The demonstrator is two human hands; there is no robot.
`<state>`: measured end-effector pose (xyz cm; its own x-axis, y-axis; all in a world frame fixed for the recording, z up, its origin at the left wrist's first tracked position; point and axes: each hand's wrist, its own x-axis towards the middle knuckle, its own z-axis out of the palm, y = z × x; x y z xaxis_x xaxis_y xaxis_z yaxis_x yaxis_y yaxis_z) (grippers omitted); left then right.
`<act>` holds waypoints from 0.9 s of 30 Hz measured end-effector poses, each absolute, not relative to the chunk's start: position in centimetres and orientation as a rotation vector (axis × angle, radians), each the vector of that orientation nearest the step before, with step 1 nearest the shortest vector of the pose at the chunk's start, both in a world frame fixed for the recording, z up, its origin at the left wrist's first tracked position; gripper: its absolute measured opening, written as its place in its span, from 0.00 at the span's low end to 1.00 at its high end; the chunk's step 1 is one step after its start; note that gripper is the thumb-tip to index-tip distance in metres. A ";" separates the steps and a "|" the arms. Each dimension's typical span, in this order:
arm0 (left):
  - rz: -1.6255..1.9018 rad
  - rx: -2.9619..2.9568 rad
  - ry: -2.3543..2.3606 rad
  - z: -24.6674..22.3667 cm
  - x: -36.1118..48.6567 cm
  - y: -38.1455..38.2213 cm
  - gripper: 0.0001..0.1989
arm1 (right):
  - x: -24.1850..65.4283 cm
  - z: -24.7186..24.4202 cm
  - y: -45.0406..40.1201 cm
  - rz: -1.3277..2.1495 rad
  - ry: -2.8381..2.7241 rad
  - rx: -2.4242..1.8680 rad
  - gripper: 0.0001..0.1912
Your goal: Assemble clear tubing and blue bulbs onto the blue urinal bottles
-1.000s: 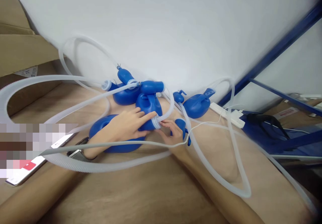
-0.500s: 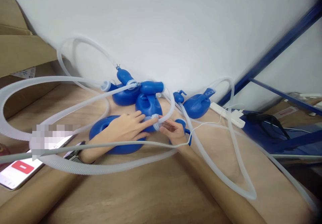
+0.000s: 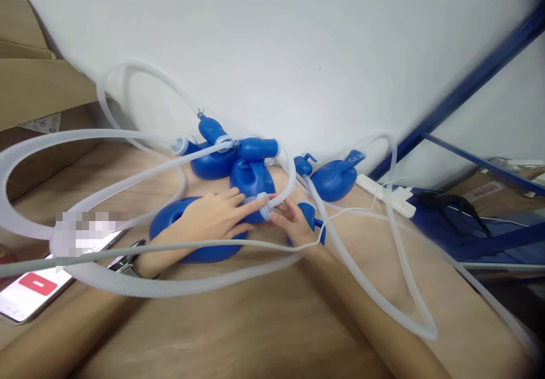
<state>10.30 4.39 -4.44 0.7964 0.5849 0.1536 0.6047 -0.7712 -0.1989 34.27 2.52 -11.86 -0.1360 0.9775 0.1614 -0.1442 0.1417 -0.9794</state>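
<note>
My left hand lies across a blue plastic bottle on its side, with the fingers closed round its neck. A white ribbed cap sits at the mouth of that neck, and a pale flexible hose runs from it. From the right, my right hand grips the cap between thumb and fingertips. Another blue bottle with a handle stands just behind. Part of the front bottle is hidden under my left hand and forearm.
More blue bottles with hoses lie along the wall. Long hose loops cross over and around my forearms. A phone lies at left, below a cardboard box. A white power strip lies at right, near a blue metal frame.
My right hand's fingers have shifted slightly and spread a little at the cap. My left hand stays in place on the bottle.
</note>
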 end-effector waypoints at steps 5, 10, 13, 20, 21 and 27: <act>-0.170 -2.776 -0.888 -4.6 10.3 4.6 0.32 | 33.3 -11.1 1.2 1.549 -1.096 -0.868 0.37; -0.081 -2.813 -0.914 -4.0 10.5 4.7 0.33 | 33.1 -11.1 1.0 1.544 -1.027 -0.865 0.37; -0.074 -2.812 -0.911 -3.8 10.5 4.7 0.33 | 33.1 -11.3 1.3 1.513 -1.020 -0.882 0.36; -0.050 -2.813 -0.936 -3.7 10.6 4.2 0.32 | 32.6 -11.2 1.2 1.444 -1.015 -0.875 0.36; -0.040 -2.810 -0.943 -3.6 10.7 4.1 0.32 | 32.5 -11.1 1.1 1.437 -1.014 -0.873 0.36; -0.031 -2.802 -1.003 -3.3 10.9 3.9 0.30 | 32.4 -11.1 1.0 1.378 -1.082 -0.914 0.35</act>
